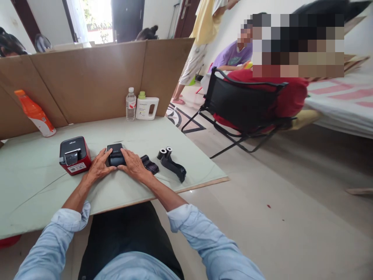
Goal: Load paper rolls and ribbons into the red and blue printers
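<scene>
A small black boxy device (115,151), perhaps a portable printer, rests on the table between my hands. My left hand (100,166) grips its left side, with the thumb along the near edge. On the opposite side my right hand (133,163) holds it the same way. Just left of my left hand stands a red and black label printer (75,154) with a black strip at its front slot. Beside my right hand lies a dark wavy strip (150,164), partly hidden by the hand. Farther right, a black ribbon (175,166) trails from two small rolls (165,151).
The pale green tabletop (37,186) ends at a front edge near my lap. Behind it rises a cardboard screen (96,81). An orange bottle (35,112), a water bottle (131,105) and a white jug (146,108) stand along it. Right, a person in red occupies a folding chair (244,101).
</scene>
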`<action>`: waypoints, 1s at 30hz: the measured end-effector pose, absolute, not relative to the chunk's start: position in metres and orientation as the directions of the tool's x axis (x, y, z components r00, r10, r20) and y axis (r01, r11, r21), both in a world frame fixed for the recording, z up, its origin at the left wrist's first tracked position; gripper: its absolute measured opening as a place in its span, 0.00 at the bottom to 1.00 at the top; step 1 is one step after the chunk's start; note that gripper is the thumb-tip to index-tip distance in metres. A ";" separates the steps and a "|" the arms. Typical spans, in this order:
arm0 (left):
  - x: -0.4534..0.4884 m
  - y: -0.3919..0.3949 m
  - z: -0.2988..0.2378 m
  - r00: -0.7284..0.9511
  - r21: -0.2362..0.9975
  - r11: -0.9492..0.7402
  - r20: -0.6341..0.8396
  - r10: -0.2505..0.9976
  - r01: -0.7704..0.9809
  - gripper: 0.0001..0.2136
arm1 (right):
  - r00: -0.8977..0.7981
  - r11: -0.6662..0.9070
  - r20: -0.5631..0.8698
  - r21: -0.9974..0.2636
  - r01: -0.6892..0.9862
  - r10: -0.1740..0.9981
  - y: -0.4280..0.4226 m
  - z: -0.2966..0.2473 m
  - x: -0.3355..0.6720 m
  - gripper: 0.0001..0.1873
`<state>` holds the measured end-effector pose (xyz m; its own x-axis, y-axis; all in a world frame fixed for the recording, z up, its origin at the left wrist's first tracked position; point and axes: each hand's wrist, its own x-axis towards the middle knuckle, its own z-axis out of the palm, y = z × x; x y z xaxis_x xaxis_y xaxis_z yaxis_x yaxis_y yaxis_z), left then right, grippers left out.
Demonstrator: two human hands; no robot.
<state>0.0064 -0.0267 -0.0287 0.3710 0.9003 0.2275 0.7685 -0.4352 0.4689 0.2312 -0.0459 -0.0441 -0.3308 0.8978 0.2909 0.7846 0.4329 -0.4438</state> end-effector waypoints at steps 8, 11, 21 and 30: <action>0.007 -0.025 -0.032 0.360 0.487 -0.442 0.257 0.897 0.753 0.46 | -0.290 0.355 0.274 -0.232 0.905 0.917 -0.058 -0.047 0.258 0.28; 0.008 -0.026 -0.033 0.351 0.485 -0.436 0.260 0.900 0.758 0.47 | -0.318 0.366 0.236 -0.196 0.910 0.918 -0.055 -0.049 0.274 0.23; 0.007 -0.025 -0.034 0.362 0.476 -0.447 0.264 0.894 0.757 0.47 | -0.355 0.493 0.351 -0.484 0.723 0.866 -0.050 -0.050 0.254 0.43; 0.008 -0.020 -0.036 0.394 0.461 -0.455 0.228 0.890 0.762 0.49 | -0.270 0.442 0.355 -0.628 0.641 0.895 -0.048 -0.066 0.233 0.43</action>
